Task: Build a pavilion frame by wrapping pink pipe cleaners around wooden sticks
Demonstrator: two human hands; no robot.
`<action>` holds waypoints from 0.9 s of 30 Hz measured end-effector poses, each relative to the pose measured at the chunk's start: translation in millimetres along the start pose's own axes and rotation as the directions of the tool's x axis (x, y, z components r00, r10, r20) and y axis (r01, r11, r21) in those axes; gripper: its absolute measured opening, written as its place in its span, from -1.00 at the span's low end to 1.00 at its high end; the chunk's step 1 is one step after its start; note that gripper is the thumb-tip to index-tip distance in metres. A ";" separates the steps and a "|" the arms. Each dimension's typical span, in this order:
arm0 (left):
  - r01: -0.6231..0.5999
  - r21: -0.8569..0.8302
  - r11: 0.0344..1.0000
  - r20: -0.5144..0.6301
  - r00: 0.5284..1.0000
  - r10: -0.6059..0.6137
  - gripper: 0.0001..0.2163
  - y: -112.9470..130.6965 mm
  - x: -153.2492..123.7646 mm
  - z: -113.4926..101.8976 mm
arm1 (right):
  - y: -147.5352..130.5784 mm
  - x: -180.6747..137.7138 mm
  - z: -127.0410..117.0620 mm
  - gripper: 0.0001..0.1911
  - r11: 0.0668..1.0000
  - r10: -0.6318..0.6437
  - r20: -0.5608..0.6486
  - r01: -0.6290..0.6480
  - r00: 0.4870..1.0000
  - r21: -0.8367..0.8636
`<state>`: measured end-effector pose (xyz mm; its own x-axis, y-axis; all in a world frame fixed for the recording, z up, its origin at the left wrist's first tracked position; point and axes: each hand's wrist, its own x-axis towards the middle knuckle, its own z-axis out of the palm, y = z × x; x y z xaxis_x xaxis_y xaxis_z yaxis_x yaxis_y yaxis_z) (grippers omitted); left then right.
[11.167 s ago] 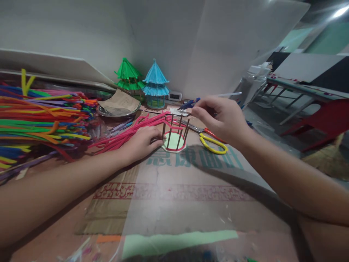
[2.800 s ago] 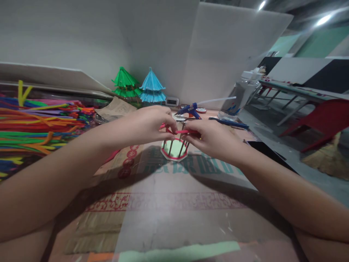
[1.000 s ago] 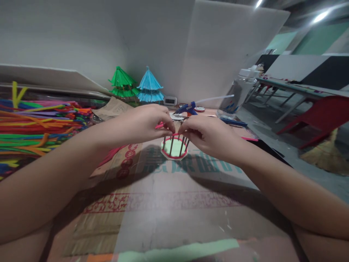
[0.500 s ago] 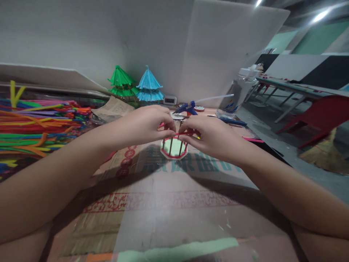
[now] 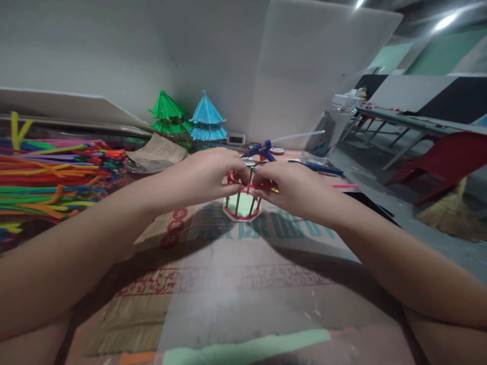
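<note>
A small pavilion frame (image 5: pixel 242 205) stands on the cardboard: a pale green base with a pink rim and several thin brown upright sticks. My left hand (image 5: pixel 201 175) and my right hand (image 5: pixel 294 188) meet over its top. Both are closed in a pinch on a pink pipe cleaner (image 5: pixel 254 188) that runs around the upper ends of the sticks. The fingertips hide most of that ring.
A heap of coloured pipe cleaners (image 5: pixel 49 172) fills the left. Green pavilion model (image 5: pixel 168 112) and blue pavilion model (image 5: pixel 206 117) stand at the back wall. A blue glue gun (image 5: pixel 259 149) lies behind the hands, a plastic bottle (image 5: pixel 327 131) to the right. Cardboard (image 5: pixel 236 274) covers the table.
Eleven seconds ago my right hand held the glue gun above the frame and my left steadied its base; now both pinch the pink pipe cleaner. Over the last second the hands barely shifted.
</note>
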<state>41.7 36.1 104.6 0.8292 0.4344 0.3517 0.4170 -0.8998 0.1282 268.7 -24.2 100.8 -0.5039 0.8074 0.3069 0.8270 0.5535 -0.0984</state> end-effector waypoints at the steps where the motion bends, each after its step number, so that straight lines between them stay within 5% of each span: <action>1: -0.012 -0.002 1.000 -0.005 1.000 0.012 -0.87 -0.6 0.0 1.1 | 0.0 0.3 -0.2 -0.84 1.000 0.000 0.004 0.000 1.000 -0.001; 19: -0.030 0.020 0.999 0.016 0.999 0.030 -0.85 -0.6 0.5 -2.3 | -2.5 1.3 -10.0 -0.79 0.993 -0.055 0.103 0.043 0.993 0.108; 27: 0.011 0.014 1.000 0.053 0.999 -0.012 -0.86 5.1 1.1 -7.4 | -1.9 -0.8 -7.7 -0.86 0.995 -0.048 0.036 0.045 0.998 0.089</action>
<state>42.0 31.8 112.5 0.8426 0.4468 0.3008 0.4317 -0.8942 0.1190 269.4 -27.5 108.0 -0.5520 0.7865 0.2770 0.7779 0.6053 -0.1686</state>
